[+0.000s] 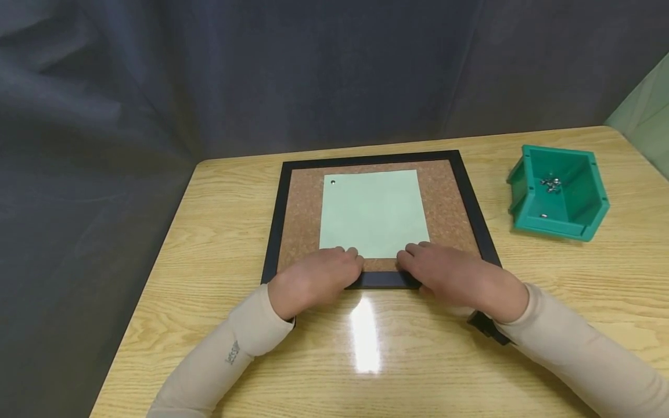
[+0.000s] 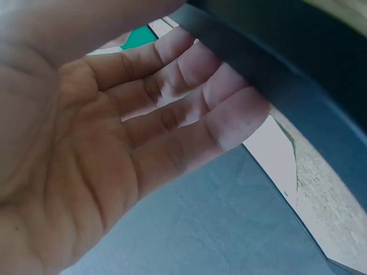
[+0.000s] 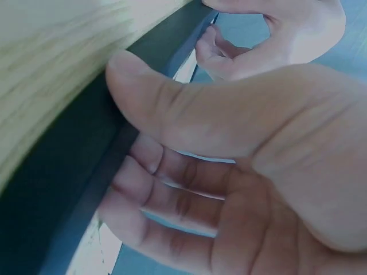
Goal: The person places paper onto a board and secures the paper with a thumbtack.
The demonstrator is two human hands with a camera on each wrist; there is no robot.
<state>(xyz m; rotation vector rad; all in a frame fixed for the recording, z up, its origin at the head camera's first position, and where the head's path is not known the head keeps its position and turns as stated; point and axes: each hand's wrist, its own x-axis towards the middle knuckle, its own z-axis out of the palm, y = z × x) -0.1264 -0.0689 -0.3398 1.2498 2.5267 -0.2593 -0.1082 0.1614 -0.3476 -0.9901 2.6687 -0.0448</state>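
A corkboard (image 1: 303, 215) with a black frame (image 1: 387, 280) lies on the table. On it is a pale green sheet of paper (image 1: 373, 215), with one small shiny pin (image 1: 333, 182) at its top left corner. My left hand (image 1: 319, 276) grips the frame's near edge left of the middle, fingers bent over the frame. Right of the middle, my right hand (image 1: 457, 276) holds the same edge; the right wrist view shows its thumb (image 3: 135, 86) against the frame's outer side and its fingers over the top. The paper's lower corners are partly hidden by the hands.
To the right of the board stands a green plastic bin (image 1: 554, 230). Inside it are several small shiny metal pieces (image 1: 551, 184), with one apart near the front. The wooden table (image 1: 219, 220) ends at a dark curtain (image 1: 324, 75) behind and on the left.
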